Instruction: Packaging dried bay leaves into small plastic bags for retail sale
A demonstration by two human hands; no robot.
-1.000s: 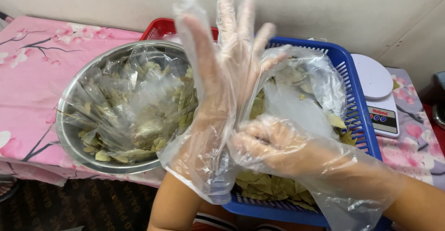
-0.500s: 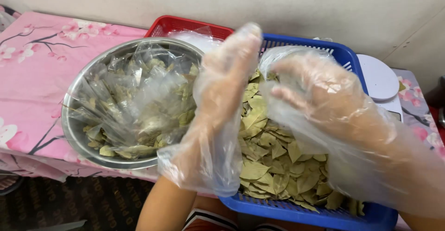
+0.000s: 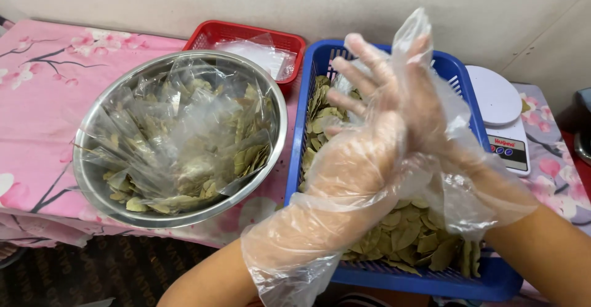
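Our loose clear plastic gloves (image 3: pixel 345 221) were already over both hands but not snug, so the fitting looked nearly done, while the dried leaves (image 3: pixel 400 233) in the blue basket (image 3: pixel 480 282) lay untouched below. Our left hand (image 3: pixel 363 165) and right hand (image 3: pixel 418 110) were crossed above that basket, fingers straight and spread, pressing glove against glove and grasping nothing else. Beside it stood the steel bowl (image 3: pixel 92 177) of bagged leaves.

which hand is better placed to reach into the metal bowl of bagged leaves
Left, probably. The left hand is the one nearer the metal bowl, which lies on the left side. The right hand is pressed against it over the blue basket of loose leaves and would have to cross over.
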